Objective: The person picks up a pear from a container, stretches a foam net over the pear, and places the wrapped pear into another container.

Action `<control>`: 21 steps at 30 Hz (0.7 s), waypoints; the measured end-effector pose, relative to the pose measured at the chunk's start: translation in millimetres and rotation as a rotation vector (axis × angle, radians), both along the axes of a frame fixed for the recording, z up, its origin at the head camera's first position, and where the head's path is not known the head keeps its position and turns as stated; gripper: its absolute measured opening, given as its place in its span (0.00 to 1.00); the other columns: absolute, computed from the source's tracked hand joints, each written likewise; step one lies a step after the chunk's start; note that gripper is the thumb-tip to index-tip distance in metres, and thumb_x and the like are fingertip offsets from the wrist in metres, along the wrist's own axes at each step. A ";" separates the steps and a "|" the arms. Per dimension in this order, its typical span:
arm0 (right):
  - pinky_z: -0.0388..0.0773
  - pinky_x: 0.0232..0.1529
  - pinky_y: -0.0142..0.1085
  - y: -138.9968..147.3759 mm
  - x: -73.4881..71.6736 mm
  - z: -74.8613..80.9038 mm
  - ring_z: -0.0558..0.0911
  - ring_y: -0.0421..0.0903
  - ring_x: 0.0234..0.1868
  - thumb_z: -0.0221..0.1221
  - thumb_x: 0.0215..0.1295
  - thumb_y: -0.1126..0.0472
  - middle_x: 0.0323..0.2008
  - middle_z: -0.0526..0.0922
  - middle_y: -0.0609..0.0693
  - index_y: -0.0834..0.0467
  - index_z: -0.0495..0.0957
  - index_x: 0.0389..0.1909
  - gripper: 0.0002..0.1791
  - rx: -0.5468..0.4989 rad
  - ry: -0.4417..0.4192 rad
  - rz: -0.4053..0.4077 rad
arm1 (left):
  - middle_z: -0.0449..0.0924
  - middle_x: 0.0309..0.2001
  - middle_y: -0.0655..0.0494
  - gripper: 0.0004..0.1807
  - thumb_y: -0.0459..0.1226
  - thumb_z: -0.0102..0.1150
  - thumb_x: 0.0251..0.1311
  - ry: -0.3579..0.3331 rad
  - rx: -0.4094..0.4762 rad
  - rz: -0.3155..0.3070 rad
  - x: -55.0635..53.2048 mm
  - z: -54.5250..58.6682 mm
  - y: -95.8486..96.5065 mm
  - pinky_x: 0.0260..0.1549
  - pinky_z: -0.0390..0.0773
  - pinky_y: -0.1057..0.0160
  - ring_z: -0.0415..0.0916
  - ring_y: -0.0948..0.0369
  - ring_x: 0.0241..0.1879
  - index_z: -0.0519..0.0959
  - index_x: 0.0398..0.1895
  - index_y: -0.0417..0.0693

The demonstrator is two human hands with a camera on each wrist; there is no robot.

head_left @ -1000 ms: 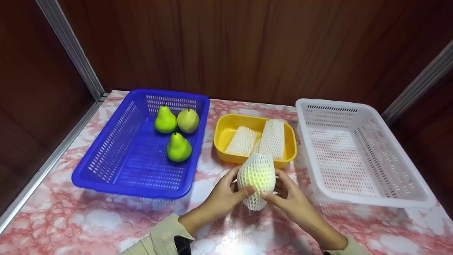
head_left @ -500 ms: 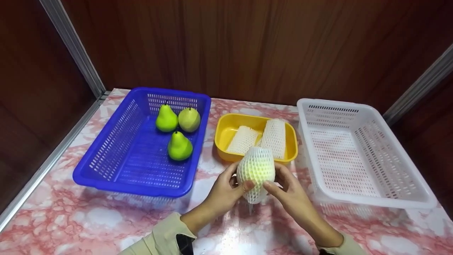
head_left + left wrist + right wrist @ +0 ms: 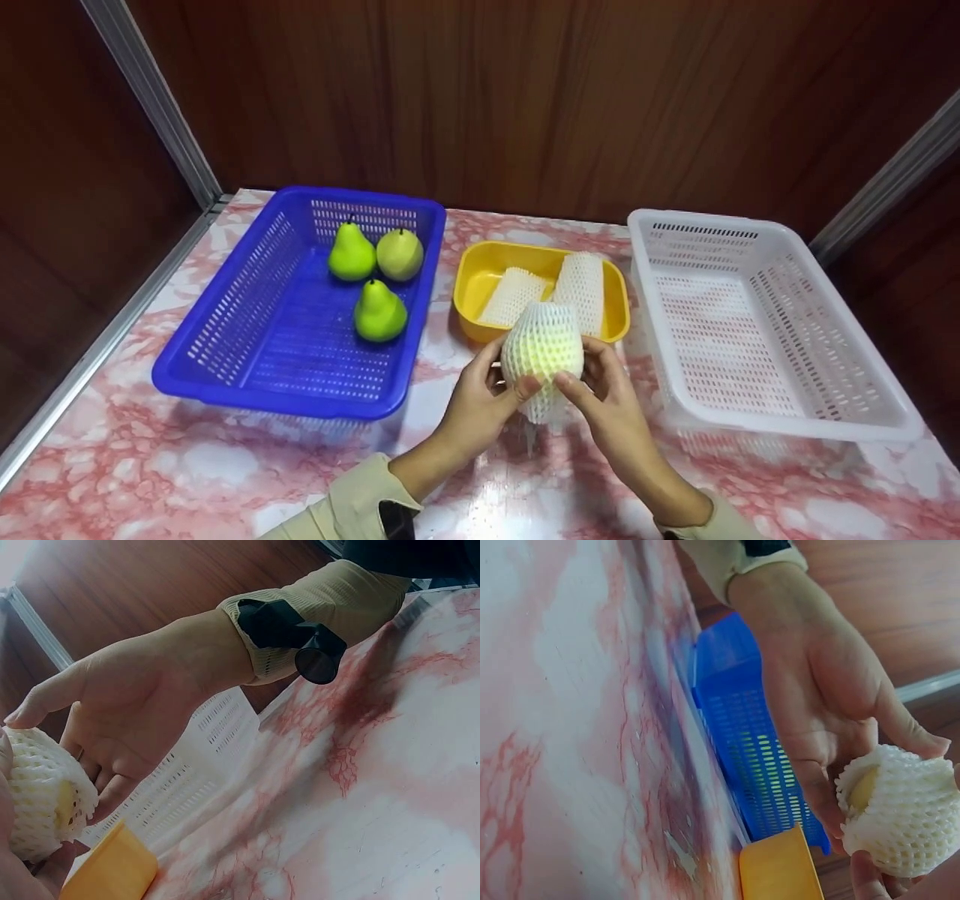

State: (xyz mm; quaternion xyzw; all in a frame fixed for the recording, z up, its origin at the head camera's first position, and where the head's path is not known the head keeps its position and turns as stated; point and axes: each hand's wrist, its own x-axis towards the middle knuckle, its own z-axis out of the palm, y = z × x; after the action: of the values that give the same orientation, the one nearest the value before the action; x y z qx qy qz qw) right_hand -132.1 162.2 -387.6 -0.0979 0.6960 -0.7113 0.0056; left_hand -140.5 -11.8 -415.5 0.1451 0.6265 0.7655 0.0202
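Netted fruit (image 3: 543,356), probably a pear, has shifted slightly up the head view; left hand (image 3: 475,401) and right hand (image 3: 613,405) hold it in a clamped grip.

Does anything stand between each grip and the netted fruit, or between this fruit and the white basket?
Only the foam net separates the left grip and the right grip from the fruit. Toward the white basket, its raised rim and the right grip intervene; nothing else visibly does.
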 end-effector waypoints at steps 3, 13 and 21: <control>0.76 0.61 0.35 -0.1 -0.4 -2.5 0.77 0.46 0.60 0.57 0.72 0.69 0.59 0.75 0.57 0.67 0.62 0.64 0.24 -0.023 0.006 0.003 | 0.74 0.58 0.41 0.53 0.59 0.67 0.55 0.006 0.007 0.009 0.1 -0.8 0.6 0.51 0.84 0.58 0.79 0.52 0.52 0.60 0.75 0.34; 0.75 0.62 0.35 -0.8 0.4 -3.4 0.76 0.45 0.62 0.54 0.74 0.68 0.62 0.73 0.59 0.68 0.62 0.65 0.22 -0.027 0.034 -0.014 | 0.72 0.61 0.43 0.51 0.53 0.75 0.54 0.022 0.041 0.021 -0.4 -1.5 -0.2 0.53 0.82 0.57 0.77 0.53 0.53 0.62 0.73 0.35; 0.76 0.60 0.36 3.1 -0.5 -5.4 0.75 0.44 0.61 0.49 0.77 0.65 0.64 0.72 0.58 0.68 0.60 0.68 0.23 -0.039 0.030 -0.019 | 0.69 0.65 0.39 0.39 0.49 0.60 0.70 0.026 0.031 0.032 1.0 0.2 -1.4 0.57 0.79 0.58 0.74 0.51 0.59 0.61 0.74 0.33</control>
State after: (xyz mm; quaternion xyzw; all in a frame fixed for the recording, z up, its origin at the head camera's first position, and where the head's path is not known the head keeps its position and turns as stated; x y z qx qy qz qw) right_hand -132.6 165.3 -393.0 -0.1020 0.6830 -0.7231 -0.0137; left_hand -139.5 -13.2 -415.3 0.1453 0.6168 0.7736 -0.0022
